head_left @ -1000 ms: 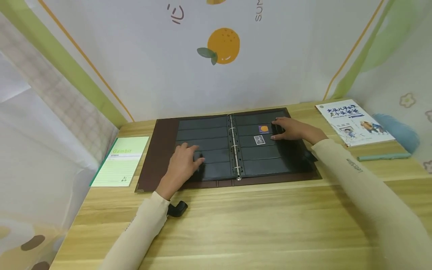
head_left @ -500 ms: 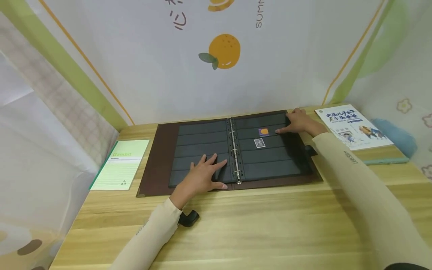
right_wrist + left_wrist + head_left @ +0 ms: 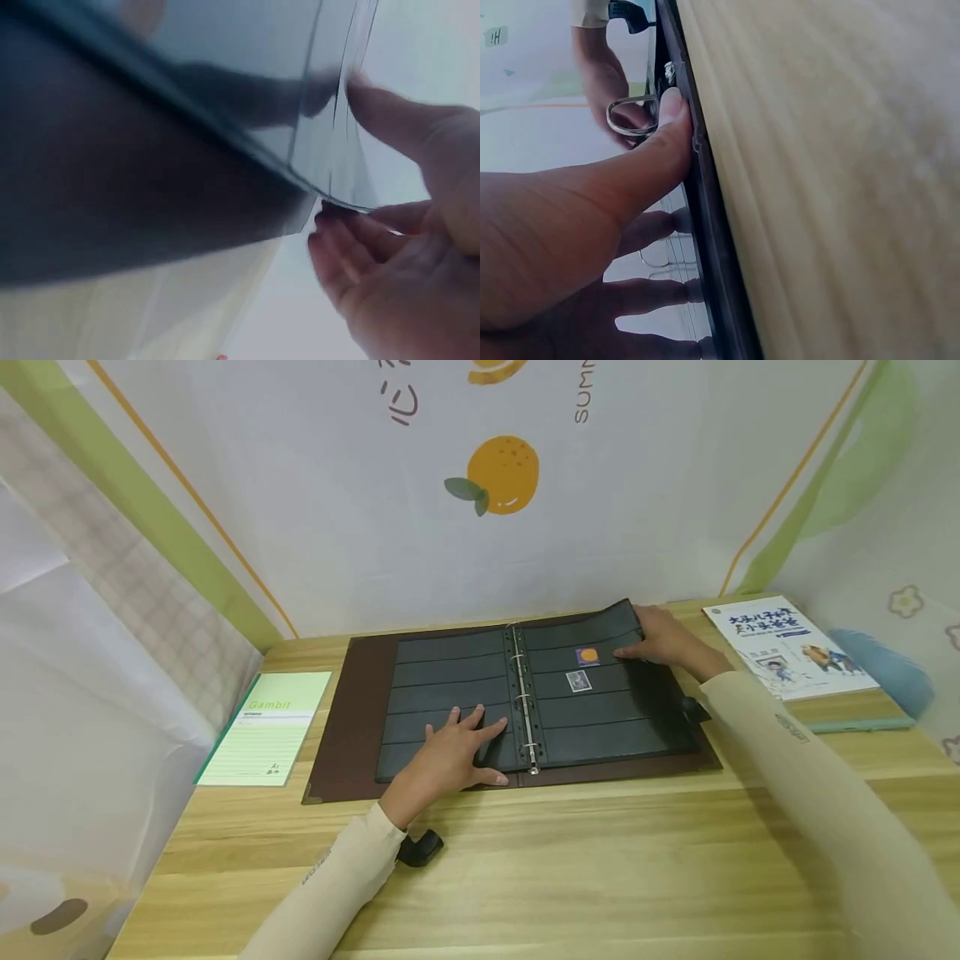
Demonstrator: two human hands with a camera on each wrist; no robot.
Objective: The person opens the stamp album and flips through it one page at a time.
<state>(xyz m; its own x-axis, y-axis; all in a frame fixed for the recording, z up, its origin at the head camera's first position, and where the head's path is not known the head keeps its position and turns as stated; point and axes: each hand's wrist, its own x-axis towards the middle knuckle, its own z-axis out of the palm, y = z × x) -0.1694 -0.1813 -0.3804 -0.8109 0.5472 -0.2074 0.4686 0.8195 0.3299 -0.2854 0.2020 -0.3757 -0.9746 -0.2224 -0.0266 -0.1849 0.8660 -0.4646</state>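
Observation:
An open ring-binder stamp album (image 3: 341, 718) with a brown cover and black pocket pages lies on the table. My left hand (image 3: 444, 760) rests with spread fingers on its left page (image 3: 450, 664); in the left wrist view the thumb (image 3: 649, 161) lies along the front edge, near a metal ring (image 3: 634, 116). My right hand (image 3: 663, 637) pinches the outer edge of the right page (image 3: 600, 739), whose far corner curves upward. The right wrist view has the thumb (image 3: 394, 120) above the page and fingers beneath. That page holds an orange-and-purple stamp (image 3: 588, 657) and a grey stamp (image 3: 579, 682).
A pale green notebook (image 3: 262, 727) lies left of the album. Toward the right are a white picture book (image 3: 791, 647) and a teal pen-like stick (image 3: 862, 725). A printed cloth (image 3: 360, 527) hangs behind the wooden table (image 3: 570, 868).
My left hand has moved right and nearer the front edge, spreading on the left page. My right hand has shifted outward to the right page's edge and raised its far corner.

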